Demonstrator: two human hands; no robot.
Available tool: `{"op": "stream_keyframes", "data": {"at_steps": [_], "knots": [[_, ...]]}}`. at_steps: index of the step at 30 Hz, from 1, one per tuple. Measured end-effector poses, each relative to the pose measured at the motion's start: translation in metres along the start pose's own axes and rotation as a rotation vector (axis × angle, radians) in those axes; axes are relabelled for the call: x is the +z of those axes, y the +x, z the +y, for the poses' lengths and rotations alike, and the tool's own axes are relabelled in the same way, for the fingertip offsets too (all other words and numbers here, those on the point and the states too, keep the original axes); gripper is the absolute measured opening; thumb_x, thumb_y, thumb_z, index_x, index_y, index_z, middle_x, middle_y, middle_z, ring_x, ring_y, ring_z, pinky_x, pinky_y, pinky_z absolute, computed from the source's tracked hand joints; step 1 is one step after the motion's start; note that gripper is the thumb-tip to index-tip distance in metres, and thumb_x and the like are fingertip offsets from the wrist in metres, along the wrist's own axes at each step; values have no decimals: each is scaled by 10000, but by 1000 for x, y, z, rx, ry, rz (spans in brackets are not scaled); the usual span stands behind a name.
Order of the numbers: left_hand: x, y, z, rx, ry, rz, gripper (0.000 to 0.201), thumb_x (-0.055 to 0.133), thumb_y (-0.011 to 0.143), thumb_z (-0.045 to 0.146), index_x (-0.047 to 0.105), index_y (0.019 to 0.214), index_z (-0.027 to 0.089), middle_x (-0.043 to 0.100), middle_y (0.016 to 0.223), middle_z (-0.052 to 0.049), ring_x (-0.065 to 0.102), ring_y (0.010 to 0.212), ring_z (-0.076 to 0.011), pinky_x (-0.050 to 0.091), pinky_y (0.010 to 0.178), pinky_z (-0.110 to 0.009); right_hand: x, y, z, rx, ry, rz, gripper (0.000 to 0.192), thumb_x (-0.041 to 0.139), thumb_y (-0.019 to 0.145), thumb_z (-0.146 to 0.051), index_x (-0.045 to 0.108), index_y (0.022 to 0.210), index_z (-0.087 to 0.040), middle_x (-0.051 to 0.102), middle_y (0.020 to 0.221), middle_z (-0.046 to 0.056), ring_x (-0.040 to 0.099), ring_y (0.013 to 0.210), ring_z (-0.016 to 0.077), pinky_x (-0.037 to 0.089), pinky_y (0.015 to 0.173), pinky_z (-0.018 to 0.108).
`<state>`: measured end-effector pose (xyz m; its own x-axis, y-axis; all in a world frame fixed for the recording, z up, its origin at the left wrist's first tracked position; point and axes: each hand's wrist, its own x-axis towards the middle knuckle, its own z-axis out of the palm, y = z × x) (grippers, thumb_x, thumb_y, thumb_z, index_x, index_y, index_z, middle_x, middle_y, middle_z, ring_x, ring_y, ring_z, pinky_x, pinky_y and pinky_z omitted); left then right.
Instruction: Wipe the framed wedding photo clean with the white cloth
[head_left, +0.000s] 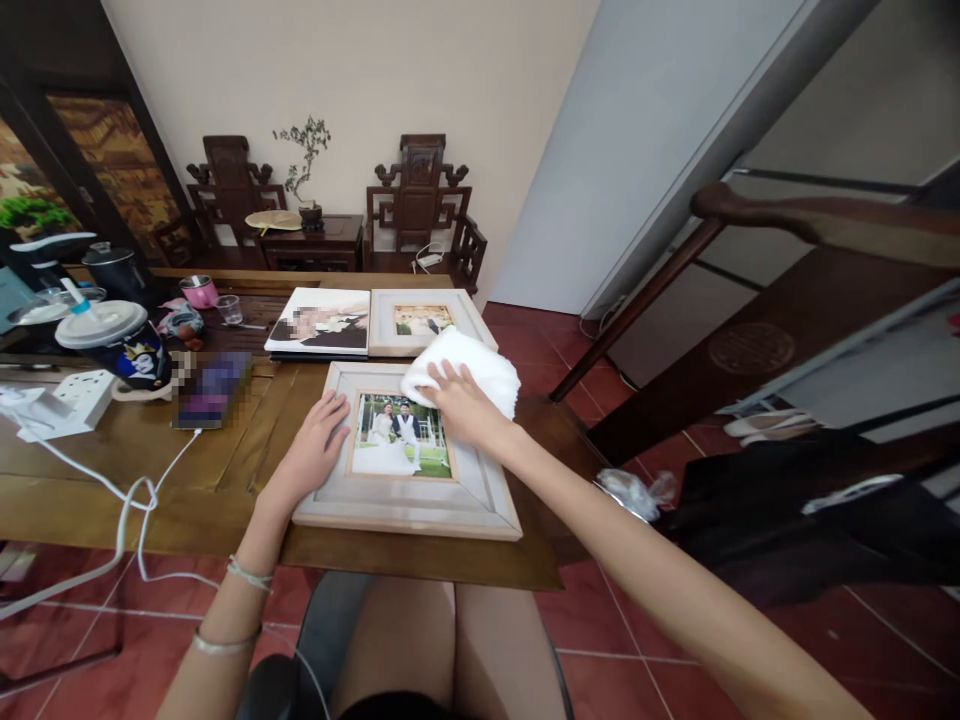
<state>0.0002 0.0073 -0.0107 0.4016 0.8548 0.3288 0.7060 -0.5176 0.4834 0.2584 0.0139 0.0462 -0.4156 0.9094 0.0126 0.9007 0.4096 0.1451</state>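
Head: hands (390, 425) wipe frame (409, 505)

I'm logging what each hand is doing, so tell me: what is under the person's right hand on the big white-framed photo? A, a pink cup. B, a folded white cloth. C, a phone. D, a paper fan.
B: the right hand presses a folded white cloth onto the top right corner of the white wooden picture frame; the left hand lies flat on its left border.

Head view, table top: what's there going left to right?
Power strip → cup → phone → left hand → frame → right hand on cloth.
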Motion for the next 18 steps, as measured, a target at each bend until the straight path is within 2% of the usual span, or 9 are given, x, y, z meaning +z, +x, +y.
{"op": "stream_keyframes", "data": {"at_steps": [3, 7, 9, 11, 13, 15, 18], "knots": [[0, 0, 1, -11, 6, -2, 441, 379, 958, 306, 567, 1299, 98, 494, 1446, -153, 332, 1424, -269, 285, 1168, -503, -6, -12, -7, -68, -12, -62, 611, 466, 747, 42, 546, 1340, -81, 390, 1480, 252, 321, 1385, 403, 253, 1109, 577], [1, 0, 2, -6, 3, 13, 449, 383, 957, 305, 564, 1299, 77, 505, 1431, -172, 339, 1419, -270, 296, 1166, -497, -29, -71, -27, -250, 108, -170, 554, 484, 739, 29, 612, 1266, -84, 497, 1396, 238, 410, 1342, 361, 326, 1103, 495], [2, 0, 3, -7, 2, 14, 450, 384, 958, 305, 559, 1302, 74, 505, 1429, -176, 336, 1421, -269, 295, 1168, -493, -45, -98, -36, -321, 200, -229, 597, 467, 717, 49, 604, 1280, -97, 490, 1413, 224, 423, 1339, 348, 363, 1091, 470], [2, 0, 3, -5, 8, 15, 451, 381, 960, 306, 551, 1309, 77, 502, 1432, -173, 333, 1422, -266, 291, 1170, -492, -56, -112, -44, -361, 281, -271, 611, 443, 704, 63, 610, 1269, -98, 475, 1427, 226, 423, 1342, 340, 389, 1079, 456], [2, 0, 3, 2, 14, 17, 459, 375, 963, 308, 536, 1324, 75, 495, 1439, -172, 330, 1424, -264, 285, 1172, -493, -57, -110, -49, -351, 336, -291, 622, 425, 706, 66, 601, 1278, -104, 463, 1437, 228, 415, 1351, 329, 403, 1071, 445], [2, -1, 2, 9, 19, 14, 470, 374, 964, 312, 518, 1340, 71, 483, 1449, -174, 323, 1427, -265, 278, 1175, -494, -47, -95, -51, -290, 354, -276, 660, 435, 710, 61, 551, 1337, -109, 435, 1461, 224, 374, 1377, 327, 386, 1085, 451], [1, -1, 2, 9, 19, -8, 483, 379, 965, 326, 498, 1363, 79, 453, 1474, -170, 305, 1436, -268, 266, 1180, -490, -22, -56, -46, -159, 298, -155, 719, 461, 712, 51, 450, 1419, -80, 325, 1525, 230, 234, 1429, 360, 291, 1133, 518]]}}
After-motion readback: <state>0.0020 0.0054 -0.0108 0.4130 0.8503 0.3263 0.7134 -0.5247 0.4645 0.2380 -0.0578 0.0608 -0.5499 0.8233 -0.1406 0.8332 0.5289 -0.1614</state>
